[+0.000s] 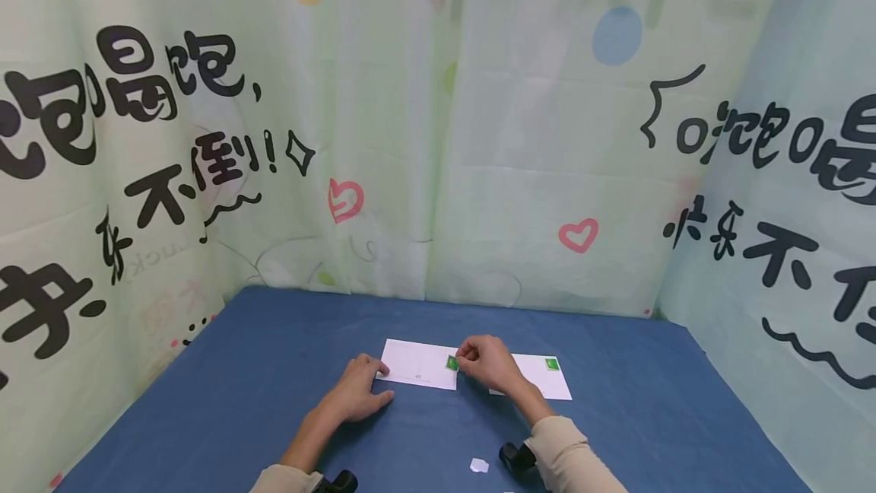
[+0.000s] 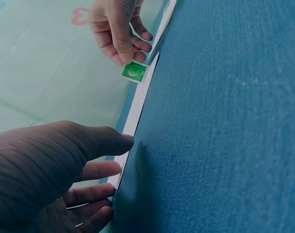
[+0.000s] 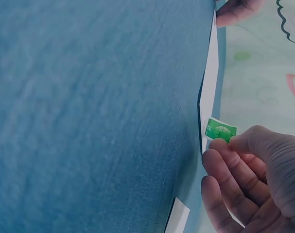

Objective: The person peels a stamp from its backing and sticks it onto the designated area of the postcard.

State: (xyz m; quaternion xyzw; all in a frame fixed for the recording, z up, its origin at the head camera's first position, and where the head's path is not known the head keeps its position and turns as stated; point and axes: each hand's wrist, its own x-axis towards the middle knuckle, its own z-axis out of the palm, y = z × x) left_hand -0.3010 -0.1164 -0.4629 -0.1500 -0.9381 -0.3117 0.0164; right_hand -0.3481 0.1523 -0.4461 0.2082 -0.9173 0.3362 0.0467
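Between thumb and forefinger, my right hand (image 1: 489,362) pinches a green postage stamp (image 3: 220,129) by one edge. The stamp is over the right end of a white envelope (image 1: 419,364); whether it touches the paper I cannot tell. At the envelope's left end my left hand (image 1: 357,389) rests with fingers spread, fingertips at the edge and thumb on the blue cloth side. Partly behind my right wrist lies a second white envelope (image 1: 541,376), with a green stamp (image 1: 551,364) at its upper right corner.
A small white paper scrap (image 1: 479,465) lies on the blue tablecloth (image 1: 424,447) near the front, left of the right sleeve. Pale curtains (image 1: 479,135) with black lettering surround the table at the back and sides.
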